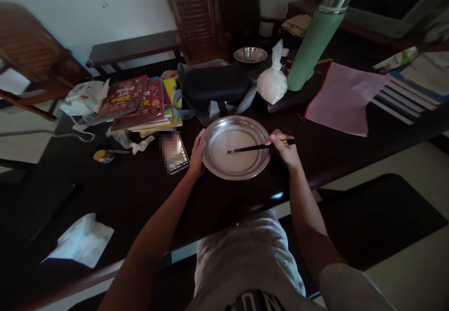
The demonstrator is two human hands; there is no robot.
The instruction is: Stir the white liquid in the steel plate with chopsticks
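1. At eight o'clock from the bowl (236,176), on the table (220,203): a tissue (82,241).
2. At nine, well apart from the bowl: a small jar (103,156).
3. At ten: stacked books (129,100). Nearer, at nine, just beside the left hand: a phone (178,155).
4. Left hand (198,154): closed on the bowl's rim at nine o'clock, with fingertips hidden.
5. Directly in front of the body, between both hands: the bowl, with cloudy liquid (231,161) inside. Between eleven and twelve, behind: a black case (217,84).
6. Across the rim at three, pointing toward nine: a brush (249,148), tip near the middle. Impossible to tell: tip in the liquid or just above.
7. Step in hand, seemingly: stirring or wetting the brush. Probably needed for the next move: a steady rim at nine, a loose wrist at three, a low tip.
8. Right hand (283,146): gripping the brush handle at three.
9. At one: a knotted bag (272,86) of white powder, then a flask (312,47). At two: a pink pouch (347,100).
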